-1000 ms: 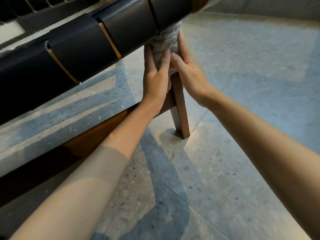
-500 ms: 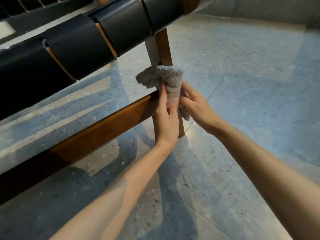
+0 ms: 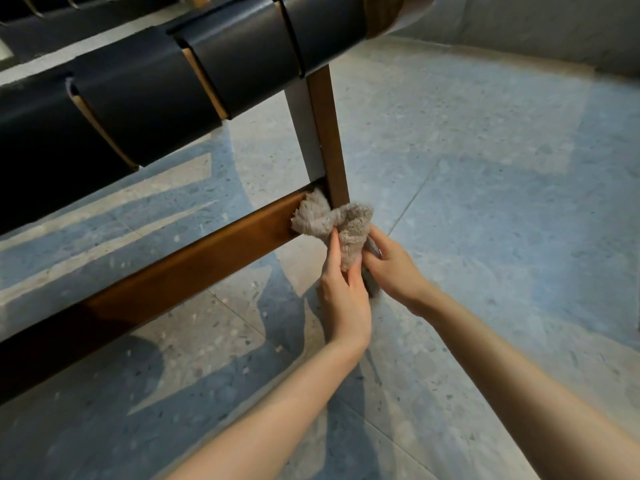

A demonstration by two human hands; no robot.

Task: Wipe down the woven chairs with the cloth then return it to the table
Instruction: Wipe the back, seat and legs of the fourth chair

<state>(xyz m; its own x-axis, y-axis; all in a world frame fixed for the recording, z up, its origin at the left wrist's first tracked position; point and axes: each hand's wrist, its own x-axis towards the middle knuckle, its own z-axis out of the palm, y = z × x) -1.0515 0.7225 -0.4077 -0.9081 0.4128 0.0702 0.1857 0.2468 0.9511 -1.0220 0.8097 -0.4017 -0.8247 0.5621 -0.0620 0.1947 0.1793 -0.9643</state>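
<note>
Beige cloth [image 3: 332, 221] bunched against the chair leg [image 3: 327, 133] at the rail [image 3: 207, 251] joint. Left hand [image 3: 343, 299] pinches it; right hand [image 3: 391, 268] seemingly grips its tail, partly hidden. Risk: the loose bunch snags in the joint and pulls free.

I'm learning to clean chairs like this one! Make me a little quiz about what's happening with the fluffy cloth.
1. True or false: the cloth is folded flat and neat.
2. The cloth touches the chair leg: A at its top; B where the lower rail joins it; C nowhere.
3. Fill in: ___ hands grip the cloth.
Key: 1 false, it is bunched up. 2 B. 3 two, the left hand and the right hand.
</note>
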